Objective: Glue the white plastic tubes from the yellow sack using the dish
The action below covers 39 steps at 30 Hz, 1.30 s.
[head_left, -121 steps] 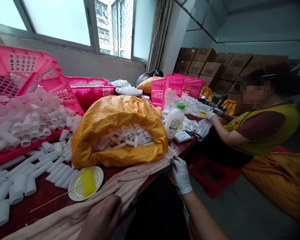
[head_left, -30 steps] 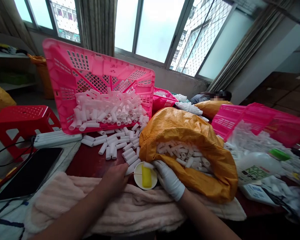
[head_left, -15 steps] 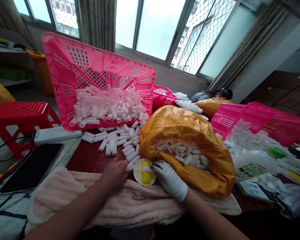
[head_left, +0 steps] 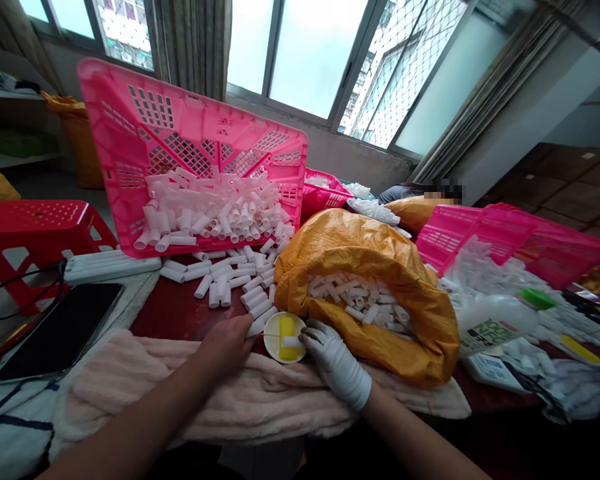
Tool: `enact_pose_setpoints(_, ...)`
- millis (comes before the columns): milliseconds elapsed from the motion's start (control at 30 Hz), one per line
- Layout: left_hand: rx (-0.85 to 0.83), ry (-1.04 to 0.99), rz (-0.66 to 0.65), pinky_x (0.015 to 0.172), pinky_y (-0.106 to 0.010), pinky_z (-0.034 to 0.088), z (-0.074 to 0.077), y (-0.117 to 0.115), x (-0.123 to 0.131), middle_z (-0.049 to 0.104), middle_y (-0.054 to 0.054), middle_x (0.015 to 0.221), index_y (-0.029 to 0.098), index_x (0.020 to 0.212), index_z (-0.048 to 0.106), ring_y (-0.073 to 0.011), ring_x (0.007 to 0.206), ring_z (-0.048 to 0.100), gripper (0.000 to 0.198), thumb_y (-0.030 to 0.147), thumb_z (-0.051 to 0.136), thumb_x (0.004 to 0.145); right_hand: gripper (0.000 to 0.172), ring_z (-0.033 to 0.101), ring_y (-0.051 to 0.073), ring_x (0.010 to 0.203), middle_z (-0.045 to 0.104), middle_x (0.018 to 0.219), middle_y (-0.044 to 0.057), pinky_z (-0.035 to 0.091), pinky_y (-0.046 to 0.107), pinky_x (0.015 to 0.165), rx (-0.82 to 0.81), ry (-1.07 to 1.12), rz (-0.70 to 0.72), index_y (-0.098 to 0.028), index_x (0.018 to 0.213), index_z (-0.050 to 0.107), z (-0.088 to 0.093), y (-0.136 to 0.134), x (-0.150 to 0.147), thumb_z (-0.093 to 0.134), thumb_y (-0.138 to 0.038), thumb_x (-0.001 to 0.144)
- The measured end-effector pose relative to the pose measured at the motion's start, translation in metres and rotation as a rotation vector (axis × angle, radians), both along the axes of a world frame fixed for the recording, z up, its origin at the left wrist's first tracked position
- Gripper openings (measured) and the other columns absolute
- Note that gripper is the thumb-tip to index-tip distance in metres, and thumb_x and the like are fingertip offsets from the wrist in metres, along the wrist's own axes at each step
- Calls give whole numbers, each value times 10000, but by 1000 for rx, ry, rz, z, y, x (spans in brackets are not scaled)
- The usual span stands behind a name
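Observation:
A small white dish with a yellow sponge-like block in it sits in front of me. My bare left hand, at the dish's left, has its fingers closed on a thin stick that reaches over the dish. Opposite it, my right hand, in a white glove with darkened fingertips, pinches a short white plastic tube by its right end, above the yellow block. The stick points toward the tube; whether its tip enters the tube I cannot tell. Loose white tubes lie just beyond my left hand.
A tilted pink basket spills tubes onto the table. Right of the dish stands an open orange sack of tubes. A pink towel covers the near edge. A phone, power strip and bottle lie around. Someone sits behind.
The whole view has shifted slightly. Both hands keep about the same place at the dish, still gripping the stick and the tube.

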<state>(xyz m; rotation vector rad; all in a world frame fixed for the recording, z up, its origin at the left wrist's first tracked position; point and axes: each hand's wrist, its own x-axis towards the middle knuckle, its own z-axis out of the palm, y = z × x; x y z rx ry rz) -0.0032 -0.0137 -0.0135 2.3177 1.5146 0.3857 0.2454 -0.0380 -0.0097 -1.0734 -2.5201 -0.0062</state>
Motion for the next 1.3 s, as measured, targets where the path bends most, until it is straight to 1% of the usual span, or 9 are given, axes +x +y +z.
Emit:
enact_pose_setpoints(233, 1, 17, -3, 710, -277, 395, -1, 1, 0, 614, -46, 863, 195, 846, 510, -187, 831, 565, 194, 342, 389, 809, 209, 508, 192, 928, 575, 991, 94, 464, 348, 804, 14, 4, -41, -143, 1037, 527, 3, -8, -4, 458, -125, 840)
enact_pose_setpoints(367, -29, 24, 17, 696, -276, 395, 2, -1, 2, 608, -44, 838, 191, 811, 513, -184, 807, 559, 229, 376, 379, 817, 164, 539, 183, 850, 598, 899, 62, 479, 342, 739, 25, -27, 49, -202, 955, 574, 9, -19, -13, 465, -146, 845)
enact_pose_setpoints(567, 164, 10, 8, 852, -327, 339, 18, -10, 2, 579, -52, 988, 202, 883, 555, -212, 974, 476, 160, 200, 475, 744, 224, 546, 176, 959, 543, 1036, 67, 489, 344, 827, -106, 805, -121, -235, 1059, 491, 16, -13, -38, 446, -167, 850)
enact_pose_setpoints(633, 147, -15, -24, 811, -311, 356, 21, -13, 2, 594, -43, 899, 207, 876, 560, -195, 894, 503, 157, 190, 476, 744, 189, 563, 172, 927, 560, 999, 57, 495, 336, 820, -151, 906, -148, -233, 1013, 518, 21, -10, -45, 454, -176, 845)
enact_pose_setpoints(800, 37, -123, -176, 652, -232, 380, 26, -26, 10, 609, 1, 763, 213, 811, 541, -140, 721, 555, 118, 288, 451, 794, 201, 535, 181, 979, 566, 1025, 62, 463, 319, 847, -229, 717, 76, -230, 994, 561, 41, -15, -50, 514, -171, 807)
enact_pose_setpoints(900, 94, -43, -148, 632, -249, 375, 30, -36, 21, 611, -20, 721, 190, 763, 533, -154, 691, 563, 171, 296, 410, 816, 161, 568, 157, 827, 598, 884, 46, 487, 266, 722, -399, 738, -63, -198, 955, 563, 43, -16, -53, 481, -270, 836)
enact_pose_setpoints(1000, 87, 55, -111, 600, -268, 373, 32, -43, 31, 621, -57, 712, 169, 767, 543, -178, 669, 569, 254, 350, 377, 827, 283, 496, 104, 558, 522, 619, -5, 435, 204, 514, -547, 827, -267, -169, 700, 517, 36, -18, -59, 410, -378, 856)
enact_pose_setpoints(1233, -197, -159, -325, 556, -205, 379, 36, -60, 38, 638, -3, 759, 211, 794, 558, -131, 659, 578, 220, 400, 445, 788, 326, 447, 104, 526, 482, 580, -9, 399, 215, 512, -554, 821, -204, -173, 641, 466, 34, -47, -49, 389, -414, 846)
enact_pose_setpoints(1300, -183, -115, -270, 566, -218, 387, 35, -64, 45, 643, -22, 757, 200, 803, 563, -144, 662, 581, 190, 351, 450, 784, 336, 448, 109, 526, 482, 576, -7, 403, 222, 515, -591, 873, -244, -172, 636, 472, 31, -49, -44, 415, -445, 825)
